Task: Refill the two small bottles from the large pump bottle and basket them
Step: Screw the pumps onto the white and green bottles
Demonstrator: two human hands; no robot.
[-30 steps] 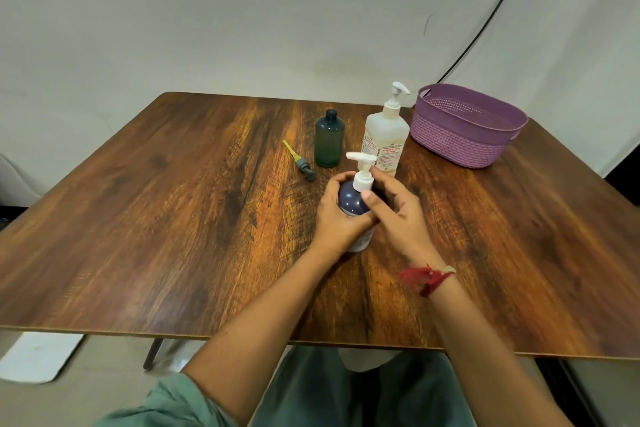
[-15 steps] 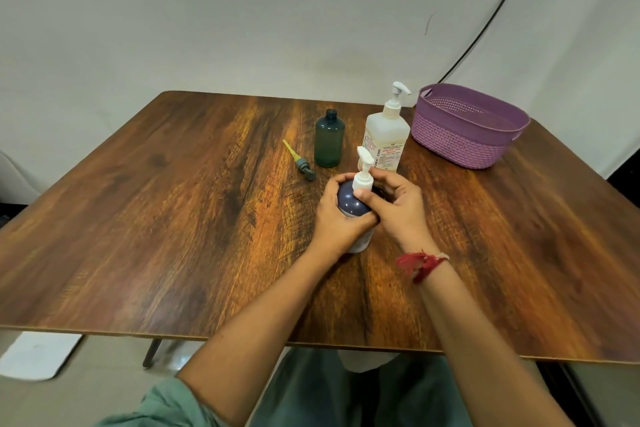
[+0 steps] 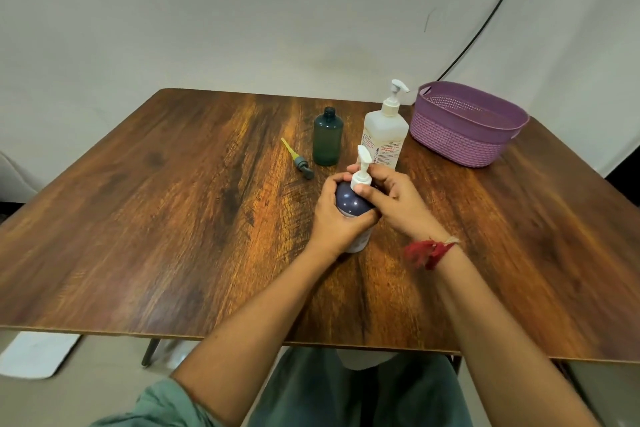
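Wooden table (image 3: 173,218) | left hand (image 3: 337,218) wrapping blue bottle (image 3: 351,204) to steady it upright | right hand (image 3: 391,198) pinching its pump collar (image 3: 361,180), likely twisting | green bottle (image 3: 327,140) standing uncapped beside pump bottle (image 3: 384,135) | basket (image 3: 464,128) waiting far right

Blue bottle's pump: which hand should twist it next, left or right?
Right. The right hand already pinches the white pump collar between thumb and fingers, while the left hand wraps the blue bottle body and steadies it upright on the table. Swapping roles would probably mean releasing both grips.
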